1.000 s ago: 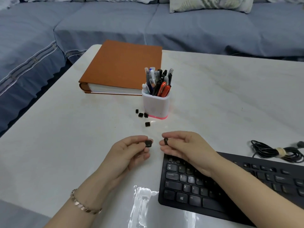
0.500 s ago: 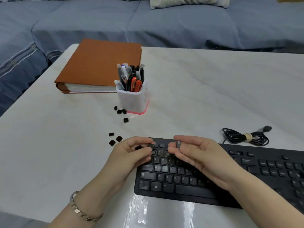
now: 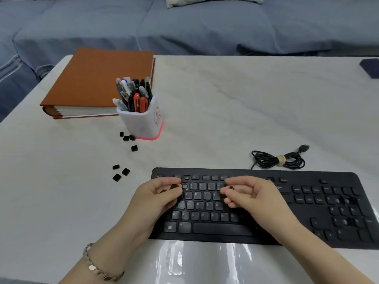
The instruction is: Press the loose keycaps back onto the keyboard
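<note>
The pale tabletop (image 3: 225, 111) carries the black keyboard (image 3: 307, 201) along its near edge. An orange binder (image 3: 98, 78) lies far left, a pen cup (image 3: 141, 119) just in front of it, and a coiled cable (image 3: 279, 159) just beyond the keyboard.

Both hands hover over the left half of the keys. The left hand (image 3: 155, 197) is curled, pinching a dark keycap (image 3: 174, 186) between thumb and fingers. The right hand (image 3: 252, 195) is also curled, nipping a smaller keycap (image 3: 231, 187) at its fingertips.

More loose keycaps (image 3: 121, 174) sit on the tabletop to the left, with others by the pen cup.

A bare socket (image 3: 186, 177) shows in the top row, beside the left hand. I'd say the cap should be turned the right way round, set flat over its socket, then pushed straight down with one fingertip. Pressed at a tilt, it would likely jam.
</note>
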### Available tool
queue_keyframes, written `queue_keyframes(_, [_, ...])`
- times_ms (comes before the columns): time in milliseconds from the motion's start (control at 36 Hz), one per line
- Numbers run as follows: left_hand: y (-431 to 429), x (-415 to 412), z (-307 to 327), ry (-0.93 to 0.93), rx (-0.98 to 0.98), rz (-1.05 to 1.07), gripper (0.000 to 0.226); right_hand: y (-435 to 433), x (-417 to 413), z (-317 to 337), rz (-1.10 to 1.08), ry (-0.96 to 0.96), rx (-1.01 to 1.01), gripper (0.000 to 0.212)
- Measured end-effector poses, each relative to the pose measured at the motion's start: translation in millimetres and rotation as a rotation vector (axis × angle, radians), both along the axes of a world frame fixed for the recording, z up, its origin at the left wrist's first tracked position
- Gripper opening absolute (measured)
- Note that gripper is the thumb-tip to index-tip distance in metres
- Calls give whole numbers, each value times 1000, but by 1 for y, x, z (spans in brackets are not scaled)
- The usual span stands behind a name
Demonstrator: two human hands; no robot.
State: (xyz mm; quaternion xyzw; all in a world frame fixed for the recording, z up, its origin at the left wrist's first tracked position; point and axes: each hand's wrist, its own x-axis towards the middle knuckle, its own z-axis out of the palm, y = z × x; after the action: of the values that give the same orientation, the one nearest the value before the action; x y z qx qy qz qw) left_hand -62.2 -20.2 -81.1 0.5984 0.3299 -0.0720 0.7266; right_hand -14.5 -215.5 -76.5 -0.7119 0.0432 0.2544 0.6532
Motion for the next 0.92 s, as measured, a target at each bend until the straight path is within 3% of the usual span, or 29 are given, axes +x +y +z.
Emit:
queue_keyframes(222, [-12,0,-4,-36,140,-68,15,-54,13,-18,-23,-299,-396,20])
queue_keyframes(333, [-16,2,-6,-22,143,-76,13,-68,27,-12,-58,-456,-489,24])
queue_keyframes(500, [-22,3,-6,-32,117,-77,16,-73,48,-10,-70,-505,-592,20])
queue_keyframes(917, [-37,7,-8,-76,204,-123,20,-85,56,-24,178,-526,-750,14])
